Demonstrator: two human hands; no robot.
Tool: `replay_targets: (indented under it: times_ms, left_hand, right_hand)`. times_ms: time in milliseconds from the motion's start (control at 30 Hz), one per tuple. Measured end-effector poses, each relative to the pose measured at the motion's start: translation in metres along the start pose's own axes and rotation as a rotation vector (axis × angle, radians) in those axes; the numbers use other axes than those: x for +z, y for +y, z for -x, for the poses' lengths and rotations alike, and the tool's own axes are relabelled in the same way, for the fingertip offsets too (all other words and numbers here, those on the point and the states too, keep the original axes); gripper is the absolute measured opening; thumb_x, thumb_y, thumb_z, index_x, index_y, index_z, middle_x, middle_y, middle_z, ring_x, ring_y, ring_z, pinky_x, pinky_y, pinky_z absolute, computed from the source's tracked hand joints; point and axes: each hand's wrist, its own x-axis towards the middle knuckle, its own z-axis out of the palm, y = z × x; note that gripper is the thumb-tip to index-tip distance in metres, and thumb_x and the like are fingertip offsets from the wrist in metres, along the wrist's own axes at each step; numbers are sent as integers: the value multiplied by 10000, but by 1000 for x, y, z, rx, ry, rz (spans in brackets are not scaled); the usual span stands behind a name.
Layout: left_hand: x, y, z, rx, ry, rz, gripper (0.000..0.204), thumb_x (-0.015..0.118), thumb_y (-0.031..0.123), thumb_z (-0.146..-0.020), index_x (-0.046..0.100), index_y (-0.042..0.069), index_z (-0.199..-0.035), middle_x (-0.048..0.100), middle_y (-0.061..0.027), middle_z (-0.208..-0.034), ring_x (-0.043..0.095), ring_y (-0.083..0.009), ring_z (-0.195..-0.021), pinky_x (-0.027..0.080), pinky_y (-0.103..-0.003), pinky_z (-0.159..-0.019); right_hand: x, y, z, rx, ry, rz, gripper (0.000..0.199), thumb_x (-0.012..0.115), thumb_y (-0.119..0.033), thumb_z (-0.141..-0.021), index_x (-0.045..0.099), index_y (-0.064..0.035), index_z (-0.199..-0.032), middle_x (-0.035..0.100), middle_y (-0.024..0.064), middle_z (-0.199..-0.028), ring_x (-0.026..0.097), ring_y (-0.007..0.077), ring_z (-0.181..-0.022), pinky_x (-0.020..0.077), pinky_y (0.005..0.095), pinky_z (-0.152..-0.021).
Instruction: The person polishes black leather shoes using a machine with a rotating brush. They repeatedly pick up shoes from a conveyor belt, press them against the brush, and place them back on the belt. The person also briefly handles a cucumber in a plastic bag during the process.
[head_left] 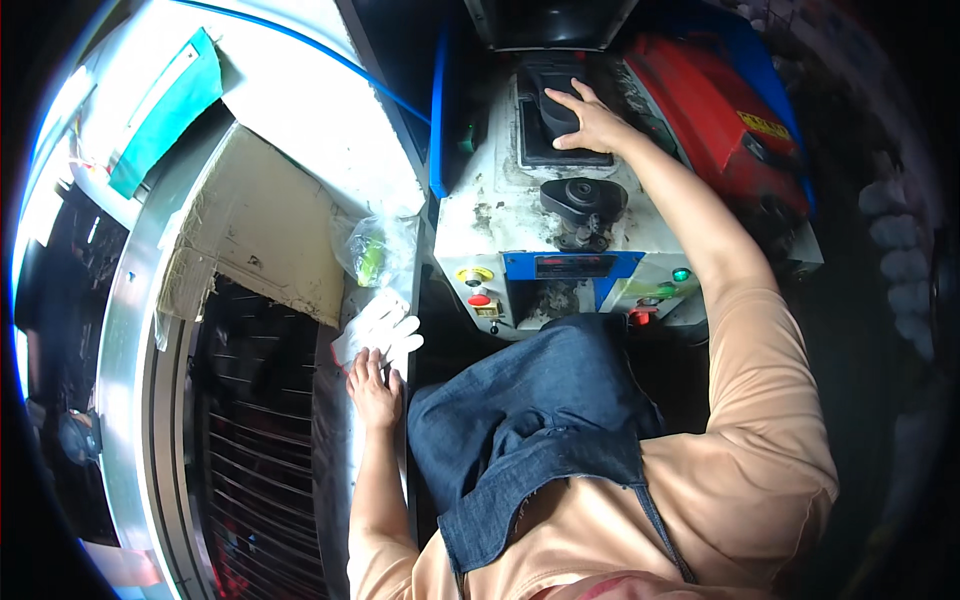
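My right hand reaches out over the white machine, its fingers spread. They rest on or just above a long black rounded piece set in a dark rectangular recess; contact is hard to make out. Nearer to me on the machine top sits a black rounded part with a round knob. At the left, my left hand lies with its fingers stretched out on a narrow white ledge. Its fingertips touch or nearly touch a white glove.
Behind the glove is a clear plastic bag with something green. A worn cardboard sheet covers part of a conveyor with dark rods. The machine front carries a red button and a green button. A red housing stands right.
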Motion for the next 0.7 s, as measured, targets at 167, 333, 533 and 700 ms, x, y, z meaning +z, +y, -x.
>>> replay_targets:
  times_ms: [167,333,533,700]
  left_hand:
    - [-1,-3,3,-8,7,-31,527,616,278,-895,501,119,-1384,465,-134,-1460,405,-333,-1367,292,-501,-1133]
    - [7,-4,5,-17,6,-78,546,619,291,-882,501,107,-1382,466,-145,-1454,398,-337,-1370,301,-520,-1122]
    - [4,-4,5,-19,-9,-100,542,606,296,-886,501,97,-1380,464,-150,-1452,404,-347,-1363,302,-527,-1120]
    - [3,1,-7,41,2,-55,533,607,291,-885,500,94,-1368,476,-161,-1429,421,-367,-1339,309,-530,-1107]
  right_hand:
    - [-23,-39,77,-259,386,-91,636,742,-225,-866,485,-210,-1447,439,226,-1445,491,338,-1314,437,414,-1052]
    - [3,-80,227,-211,146,-869,116,589,-122,-976,596,-7,-955,632,44,-846,611,101,-731,516,277,-701]
    - [183,-26,256,136,-202,-748,336,626,-88,-926,587,-4,-1248,695,149,-1112,680,245,-1064,534,350,-917]
    - [294,69,178,334,181,116,449,606,-286,-949,561,-24,-1310,638,186,-1259,594,345,-1184,429,430,-1046]
